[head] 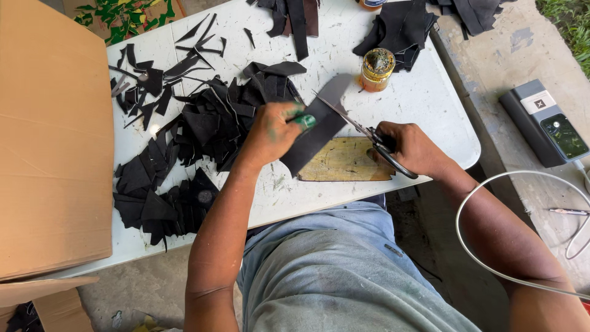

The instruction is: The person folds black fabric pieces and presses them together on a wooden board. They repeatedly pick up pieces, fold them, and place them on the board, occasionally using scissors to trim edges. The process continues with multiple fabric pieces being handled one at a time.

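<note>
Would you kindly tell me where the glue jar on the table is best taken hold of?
Grip the glue jar around its amber sides, coming from the right, probably with the right hand. It stands upright, its open top is crusted, and black scraps crowd its far side.

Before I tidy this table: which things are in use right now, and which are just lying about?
In use:
left hand
black strip
right hand
scissors
wooden board

Lying about:
glue jar
black offcuts
cardboard box
grey device
white cable
</note>
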